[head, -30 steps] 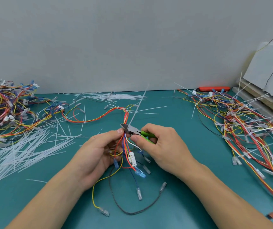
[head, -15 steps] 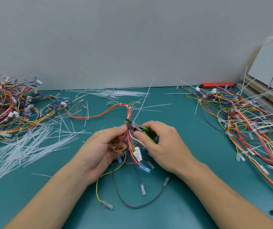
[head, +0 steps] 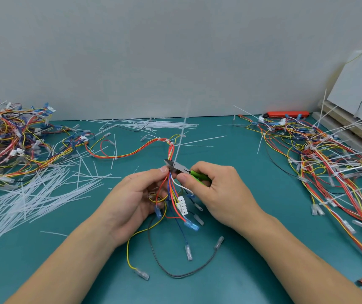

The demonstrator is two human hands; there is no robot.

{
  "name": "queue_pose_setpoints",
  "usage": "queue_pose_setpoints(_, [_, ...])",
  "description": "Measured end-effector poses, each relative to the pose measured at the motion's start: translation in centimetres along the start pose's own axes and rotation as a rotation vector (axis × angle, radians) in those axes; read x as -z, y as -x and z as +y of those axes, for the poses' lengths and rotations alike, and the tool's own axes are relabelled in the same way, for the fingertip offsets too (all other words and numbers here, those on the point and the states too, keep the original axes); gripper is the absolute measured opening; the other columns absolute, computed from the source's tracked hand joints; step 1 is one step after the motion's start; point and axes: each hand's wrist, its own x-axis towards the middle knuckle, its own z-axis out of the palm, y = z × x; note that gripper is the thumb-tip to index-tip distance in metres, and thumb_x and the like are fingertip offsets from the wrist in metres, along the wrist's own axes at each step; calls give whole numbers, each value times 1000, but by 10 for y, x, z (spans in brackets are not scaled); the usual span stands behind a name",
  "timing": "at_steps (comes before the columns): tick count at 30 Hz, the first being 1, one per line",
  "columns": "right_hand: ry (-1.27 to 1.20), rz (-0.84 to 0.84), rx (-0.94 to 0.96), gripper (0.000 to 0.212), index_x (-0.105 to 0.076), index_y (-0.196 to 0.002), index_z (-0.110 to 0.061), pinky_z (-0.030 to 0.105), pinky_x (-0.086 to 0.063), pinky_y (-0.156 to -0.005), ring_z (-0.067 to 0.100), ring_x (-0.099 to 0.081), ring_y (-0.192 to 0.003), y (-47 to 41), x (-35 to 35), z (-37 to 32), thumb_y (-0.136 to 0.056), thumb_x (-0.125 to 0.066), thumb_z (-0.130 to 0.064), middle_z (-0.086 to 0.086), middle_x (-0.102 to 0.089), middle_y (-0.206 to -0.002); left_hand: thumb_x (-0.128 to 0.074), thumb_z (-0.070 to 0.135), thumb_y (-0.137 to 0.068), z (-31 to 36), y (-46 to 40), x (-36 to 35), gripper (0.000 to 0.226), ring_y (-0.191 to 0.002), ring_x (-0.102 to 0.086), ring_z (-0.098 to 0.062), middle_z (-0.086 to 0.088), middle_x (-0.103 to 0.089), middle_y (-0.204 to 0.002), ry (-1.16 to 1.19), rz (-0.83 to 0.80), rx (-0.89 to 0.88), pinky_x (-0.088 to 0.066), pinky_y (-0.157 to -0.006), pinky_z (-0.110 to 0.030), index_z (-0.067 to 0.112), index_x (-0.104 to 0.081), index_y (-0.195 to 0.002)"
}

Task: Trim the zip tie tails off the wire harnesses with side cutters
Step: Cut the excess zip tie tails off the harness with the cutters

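White plastic, thin and springy, the zip tie tail [head: 181,137] sticks up from the wire harness [head: 171,185] at the middle of the green table [head: 252,270]. The left hand [head: 138,196] pinches the floppy wires just below the tie, a good place to hold, while the right hand [head: 217,189] squeezes the side cutters [head: 175,166] at the tail's bottom. Left of the harness lie cut tails [head: 28,194] and a done pile [head: 7,141]; right of it, an untrimmed pile [head: 329,159]. Nothing blocks the cut.
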Motion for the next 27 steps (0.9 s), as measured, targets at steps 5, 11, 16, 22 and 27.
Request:
queue_pose_setpoints(5, [-46,3,10,51,-62,-77,-27,38,-37,-53,10,-38,-51,1,-4,3,-87,-56,-76,-2,-46,-55,-77,35,-77,0,-1,0,37,-67,-55,-17,-5,-65,-78,-2,9,0,-38,-71,-37,7,-78,-101])
queue_pose_setpoints(11, [-12,20,1,48,-63,-82,-28,38,-47,-62,12,-52,-66,1,-8,2,-88,-54,-75,-7,-57,-69,-77,36,-79,1,2,-1,26,-63,-56,-13,-2,-65,-74,-19,-20,-5,-37,-67,-33,13,-79,-91])
queue_pose_setpoints(16, [4,32,26,47,-68,-88,-28,28,-44,-63,10,-55,-72,1,-8,3,-88,-53,-73,-9,-60,-74,-77,33,-81,2,3,-2,25,-64,-58,-14,-4,-65,-76,-11,-13,4,-39,-72,-35,10,-78,-93])
queue_pose_setpoints(22, [22,45,43,46,-67,-87,-28,28,-43,-63,11,-55,-73,0,-8,2,-89,-53,-72,-9,-60,-74,-71,32,-83,4,4,-4,19,-59,-55,-11,-1,-64,-72,-10,-22,-11,-42,-54,-23,14,-77,-86])
queue_pose_setpoints(27, [-41,4,29,50,-64,-79,-25,33,-35,-53,10,-40,-52,1,-2,0,-87,-56,-74,-5,-47,-55,-77,30,-83,2,3,-1,26,-62,-54,-14,-4,-64,-74,2,-11,-6,-40,-60,-29,8,-75,-96])
